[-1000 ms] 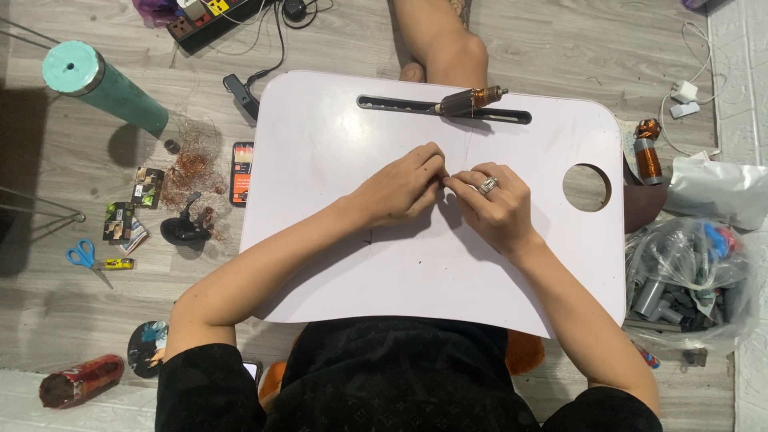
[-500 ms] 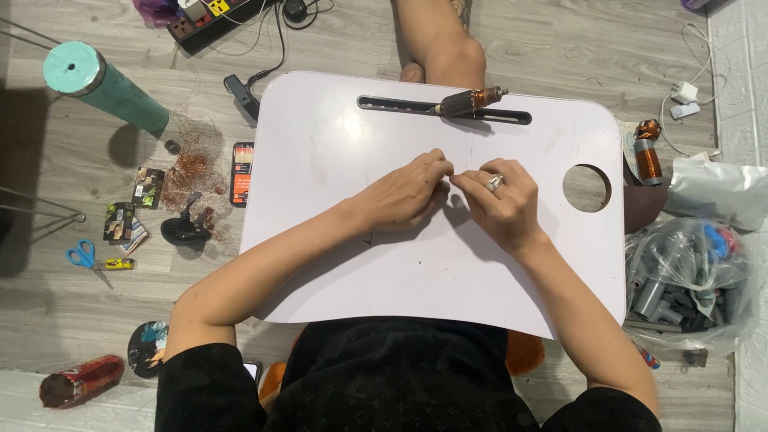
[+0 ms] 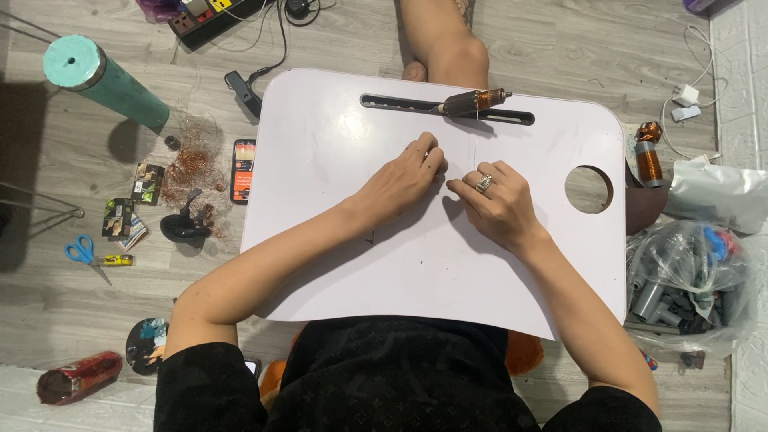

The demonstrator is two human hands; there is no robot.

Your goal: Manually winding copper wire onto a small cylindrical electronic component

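Both my hands rest on the white tray, near its middle. My left hand lies with the fingers curled and the fingertips pressed together, pointing toward the right hand. My right hand has a ring on one finger, and its fingers are bent down to the tray too. The two hands are just beside each other, almost touching. A very thin wire runs from the gap between my fingertips up to the rotor; I think both hands pinch it, but it is too fine, so I cannot tell how firm the grip is.

The rotor, with copper winding, lies in the long slot at the far edge of the tray, well apart from my hands. A round hole is in the tray at my right.

On the floor at my left I see a teal tube, a tangle of copper wire, a phone and blue scissors. At my right stand a copper coil and a clear bag of grey parts
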